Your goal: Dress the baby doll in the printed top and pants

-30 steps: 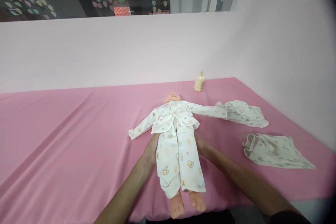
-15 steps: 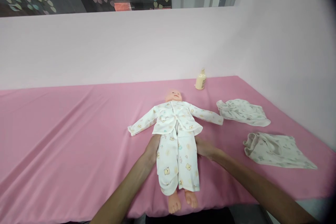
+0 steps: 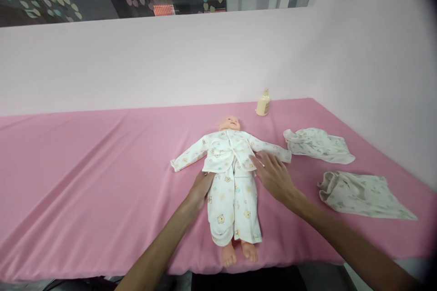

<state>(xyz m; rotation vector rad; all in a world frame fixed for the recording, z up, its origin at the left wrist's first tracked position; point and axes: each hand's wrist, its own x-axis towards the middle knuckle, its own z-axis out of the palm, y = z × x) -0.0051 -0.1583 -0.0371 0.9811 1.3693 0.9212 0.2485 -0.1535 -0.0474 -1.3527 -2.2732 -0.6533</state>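
Observation:
A baby doll (image 3: 230, 122) lies on its back, feet toward me, in a white printed jacket (image 3: 218, 148) and matching trousers (image 3: 221, 204). Its arms spread sideways inside the sleeves. My left hand (image 3: 202, 185) rests against the doll's left-of-view hip, at the trouser waist; its fingertips are hidden by the jacket hem and trousers. On the other side, my right hand (image 3: 273, 175) is open, fingers stretched out and apart over the jacket's side and lower sleeve edge. The doll's bare feet (image 3: 229, 255) stick out of the trouser legs near the bed's front edge.
Pink sheeting (image 3: 85, 191) covers the wide surface, with creases at left. A pale yellow pump bottle (image 3: 262, 104) stands at the back near the white wall (image 3: 153, 63). Two folded printed cloths, one farther back (image 3: 321, 145) and one nearer (image 3: 365, 195), lie at right.
My right hand has left the trouser waist and moved up and outward to the jacket's side, fingers now in view. My left hand stays at the hip. The view has shifted slightly.

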